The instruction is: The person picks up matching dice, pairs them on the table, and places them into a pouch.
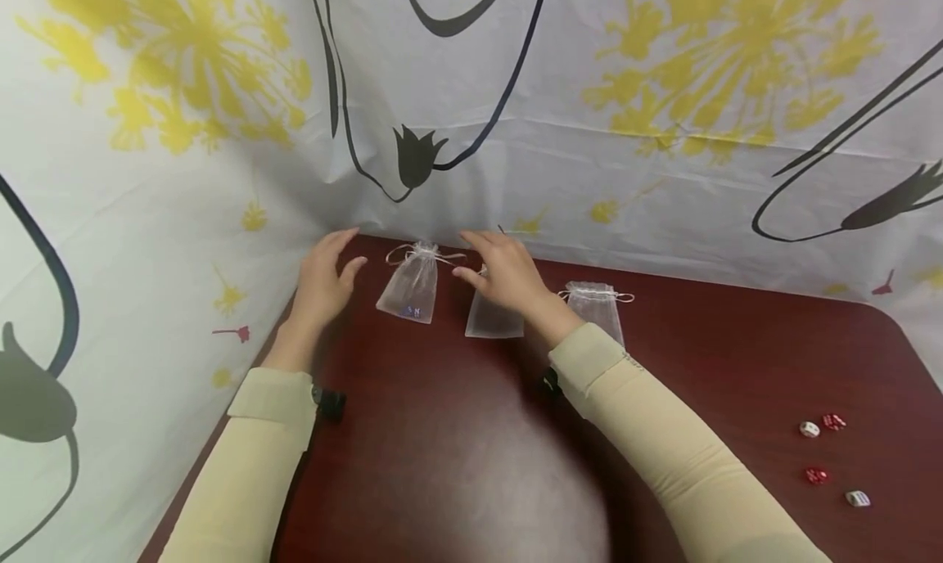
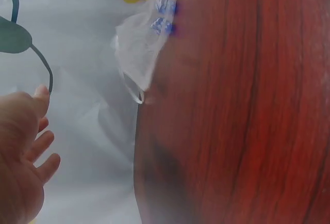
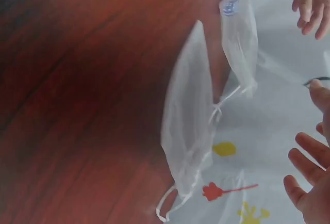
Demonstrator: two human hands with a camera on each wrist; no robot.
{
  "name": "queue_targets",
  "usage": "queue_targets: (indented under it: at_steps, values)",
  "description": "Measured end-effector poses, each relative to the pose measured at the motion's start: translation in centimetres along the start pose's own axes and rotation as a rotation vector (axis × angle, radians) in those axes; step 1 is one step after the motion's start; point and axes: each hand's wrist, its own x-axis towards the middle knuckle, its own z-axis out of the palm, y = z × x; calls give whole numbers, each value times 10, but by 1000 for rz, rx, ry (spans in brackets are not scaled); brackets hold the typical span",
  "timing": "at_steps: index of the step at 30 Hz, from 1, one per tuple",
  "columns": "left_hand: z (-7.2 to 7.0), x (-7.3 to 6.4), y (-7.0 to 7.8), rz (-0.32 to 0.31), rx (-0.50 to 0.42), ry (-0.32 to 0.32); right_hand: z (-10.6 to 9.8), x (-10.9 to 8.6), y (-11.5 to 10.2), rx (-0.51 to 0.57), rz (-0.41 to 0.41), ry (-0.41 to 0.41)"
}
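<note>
A white organza drawstring bag point(image 1: 409, 289) lies at the back left of the table with its neck drawn in and blue dice point(image 2: 163, 26) inside. To its left my left hand point(image 1: 324, 276) hovers with fingers spread and nothing in its grasp. My right hand point(image 1: 512, 275) is held over the middle organza bag point(image 1: 495, 317), hiding that bag's upper part in the head view; its fingers are relaxed and hold nothing. In the right wrist view this middle bag point(image 3: 188, 110) looks flat. A third organza bag point(image 1: 595, 308) lies to the right, partly behind my right forearm.
Two red dice point(image 1: 816, 475) and two white dice point(image 1: 858, 498) lie on the right side of the dark red-brown table point(image 1: 457, 448). A patterned white cloth point(image 1: 545, 170) hangs along the back and left edges. Each wrist carries a small black camera point(image 1: 329, 403).
</note>
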Motion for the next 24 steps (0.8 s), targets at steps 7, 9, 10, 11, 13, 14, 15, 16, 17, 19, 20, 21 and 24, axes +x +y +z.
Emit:
queue_targets:
  at_steps: [7, 9, 10, 11, 13, 14, 15, 16, 17, 19, 20, 21, 24]
  values:
    - [-2, -1, 17, 20, 4, -88, -23, -11, 5, 49, 31, 43]
    - [-1, -2, 21, 12, 13, -114, -26, -16, 7, 54, 35, 49]
    - [0, -3, 23, 10, 16, -123, -28, -19, 8, 53, 38, 51]
    - [1, -3, 25, 8, 21, -133, -30, -22, 9, 54, 42, 52]
    - [2, -4, 29, 14, 31, -153, -34, -27, 10, 52, 53, 53]
    - [3, -5, 32, 20, 33, -161, -36, -30, 11, 51, 60, 52]
    - [3, -6, 35, 27, 33, -169, -38, -33, 12, 46, 66, 54]
    - [3, -7, 38, 36, 35, -176, -40, -36, 12, 40, 75, 54]
    - [4, -8, 41, 43, 37, -183, -42, -39, 12, 35, 83, 55]
    - [4, -11, 46, 56, 46, -192, -46, -45, 13, 19, 96, 60]
    - [4, -12, 50, 60, 51, -196, -49, -48, 13, 9, 103, 62]
    - [4, -14, 53, 66, 59, -200, -51, -51, 13, 1, 109, 64]
    - [6, -18, 64, 92, 92, -201, -58, -61, 12, -24, 136, 61]
